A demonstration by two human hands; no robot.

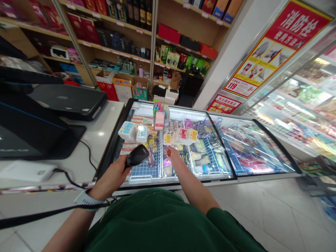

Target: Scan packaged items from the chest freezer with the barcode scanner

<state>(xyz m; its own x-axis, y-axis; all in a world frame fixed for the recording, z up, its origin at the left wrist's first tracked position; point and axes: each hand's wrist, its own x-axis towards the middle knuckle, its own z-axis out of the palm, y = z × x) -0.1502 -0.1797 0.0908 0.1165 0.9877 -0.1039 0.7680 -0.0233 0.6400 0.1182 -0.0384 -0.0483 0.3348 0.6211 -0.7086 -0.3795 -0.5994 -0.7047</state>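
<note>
While the left hand (111,179) is closed around the grip of a black handheld scanner (137,155), the right hand (173,153) reaches out over the glass top (139,179) of a chest freezer, just below the yellow-labelled tubs. Its fingers are small and partly hidden, so I cannot tell whether they are spread, pressed together or pinching something. A pale watch (87,200) circles the left wrist, with a black strap (56,211) running across that forearm.

The scanner's head points inward, above the glass and near two clear tubs with blue labels (142,134), which sit beside each other on the left part of the top. To their right stand tubs with yellow labels (167,139) and, between those, a red-labelled tub (183,135). Behind them all is a pinkish card (159,120), its face blurred, in front of a bunch of bright, multicoloured items (158,105).

Beneath the glass, wire baskets (208,148) hold packaged goods. Left of the freezer, a white worktop (105,134) carries a large black device (28,126) and a white box (28,171) with a black cable. Farther back, shelves (126,26) bear bottles and boxes; a red and yellow sign (278,49) is on the pillar at the right.
</note>
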